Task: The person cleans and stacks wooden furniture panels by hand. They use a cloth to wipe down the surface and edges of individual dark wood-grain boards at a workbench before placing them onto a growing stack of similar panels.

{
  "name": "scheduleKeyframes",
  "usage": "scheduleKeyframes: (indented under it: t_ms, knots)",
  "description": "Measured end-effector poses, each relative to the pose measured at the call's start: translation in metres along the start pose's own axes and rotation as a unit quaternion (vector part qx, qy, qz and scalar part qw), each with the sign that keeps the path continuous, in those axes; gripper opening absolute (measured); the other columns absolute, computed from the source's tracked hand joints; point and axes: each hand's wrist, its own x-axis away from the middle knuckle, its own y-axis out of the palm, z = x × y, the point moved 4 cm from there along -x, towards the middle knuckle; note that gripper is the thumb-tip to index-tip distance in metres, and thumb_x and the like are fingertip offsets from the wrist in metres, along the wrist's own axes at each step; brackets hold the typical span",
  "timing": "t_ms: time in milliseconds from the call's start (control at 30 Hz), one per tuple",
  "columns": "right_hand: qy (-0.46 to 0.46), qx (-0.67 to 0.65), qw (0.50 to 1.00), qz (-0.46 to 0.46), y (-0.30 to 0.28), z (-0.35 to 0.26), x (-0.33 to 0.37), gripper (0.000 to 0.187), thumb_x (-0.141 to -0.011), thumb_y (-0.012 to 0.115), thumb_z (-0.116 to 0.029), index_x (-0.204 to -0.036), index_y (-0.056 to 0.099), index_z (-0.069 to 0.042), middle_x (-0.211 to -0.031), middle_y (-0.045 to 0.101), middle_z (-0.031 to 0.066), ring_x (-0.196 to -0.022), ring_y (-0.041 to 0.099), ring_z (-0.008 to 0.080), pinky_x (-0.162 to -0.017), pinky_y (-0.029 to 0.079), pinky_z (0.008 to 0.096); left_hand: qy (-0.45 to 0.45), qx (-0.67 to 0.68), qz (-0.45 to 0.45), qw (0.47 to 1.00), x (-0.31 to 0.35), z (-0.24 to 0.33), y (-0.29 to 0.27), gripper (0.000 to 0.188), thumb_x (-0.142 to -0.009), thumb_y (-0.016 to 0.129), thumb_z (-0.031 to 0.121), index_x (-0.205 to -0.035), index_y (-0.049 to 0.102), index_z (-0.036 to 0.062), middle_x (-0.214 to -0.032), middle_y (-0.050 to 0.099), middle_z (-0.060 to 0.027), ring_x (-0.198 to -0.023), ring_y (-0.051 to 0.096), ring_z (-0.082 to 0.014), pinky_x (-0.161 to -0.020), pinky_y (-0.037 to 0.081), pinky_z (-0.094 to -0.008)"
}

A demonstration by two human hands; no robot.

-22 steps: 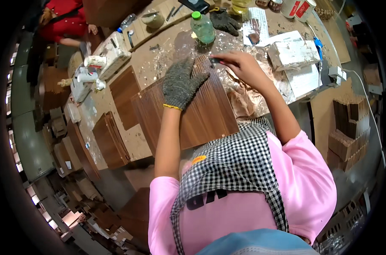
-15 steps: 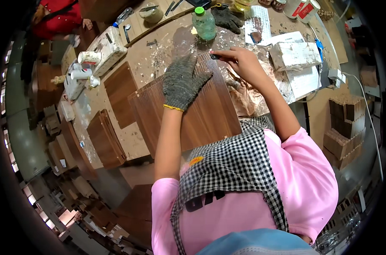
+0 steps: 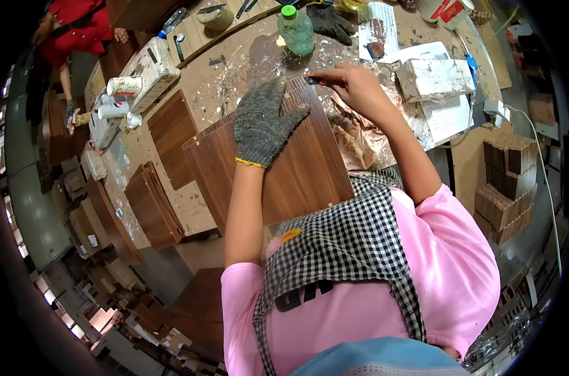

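Note:
A brown wood-grain board lies tilted on the cluttered worktable, its near edge against my checked apron. My left hand, in a grey knitted glove with a yellow cuff, rests flat on the board near its far edge, fingers stretched and thumb spread. Bare, my right hand pinches a small dark tool at the board's far right corner; most of the tool is hidden by the fingers. A crumpled tan cloth lies under my right forearm.
A green-capped bottle and a dark glove lie beyond the board. To the right sits a white-wrapped block on papers. More brown boards are stacked at left, near a white cup. A co-worker in red stands far left.
The board and both my hands appear slightly further left, with the whole view shifted a little. The co-worker's arm now reaches down toward boards at the far left.

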Motion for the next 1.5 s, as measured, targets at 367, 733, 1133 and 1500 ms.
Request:
scheduleKeyframes:
  t_ms: [367,733,1133,1500]
  knots:
    - [0.019,0.021,0.999,-0.038,-0.004,-0.005,0.003,0.029,-0.089,0.067,-0.011,-0.116,0.075,-0.019,-0.092,0.074,0.0117,-0.081,0.068,0.0302,-0.072,0.054,0.0414,-0.018,-0.024,-0.012,0.999,0.0,0.001,0.0,0.075,-0.088,0.065,0.059,-0.137,0.058,0.0028,-0.137,0.059,-0.0201,-0.126,0.056,-0.036,-0.112,0.038,-0.0461]
    - [0.016,0.002,0.999,-0.044,-0.006,-0.007,0.003,0.029,-0.089,0.067,-0.01,-0.116,0.075,-0.019,-0.094,0.075,0.0119,-0.081,0.071,0.0272,-0.072,0.055,0.0394,-0.019,-0.017,-0.015,1.0,0.002,0.0,0.001,0.074,-0.088,0.066,0.058,-0.136,0.058,0.0025,-0.137,0.059,-0.0203,-0.127,0.056,-0.0359,-0.112,0.038,-0.0459]
    - [0.04,-0.009,0.999,-0.035,-0.003,-0.006,0.01,0.026,-0.09,0.069,-0.016,-0.116,0.075,-0.017,-0.089,0.074,0.0118,-0.073,0.068,0.0282,-0.067,0.053,0.0408,-0.021,-0.005,-0.003,1.0,0.002,0.002,-0.001,0.073,-0.087,0.068,0.057,-0.135,0.059,0.0032,-0.136,0.06,-0.0207,-0.126,0.056,-0.0366,-0.111,0.039,-0.0455]
    - [0.042,0.002,0.998,-0.039,-0.003,-0.009,0.01,0.025,-0.09,0.069,-0.016,-0.114,0.076,-0.016,-0.094,0.075,0.012,-0.076,0.071,0.0271,-0.068,0.055,0.0389,-0.023,-0.013,-0.014,1.0,0.002,0.001,0.001,0.076,-0.088,0.065,0.06,-0.136,0.058,0.0026,-0.137,0.059,-0.0209,-0.128,0.054,-0.0367,-0.113,0.038,-0.0455]
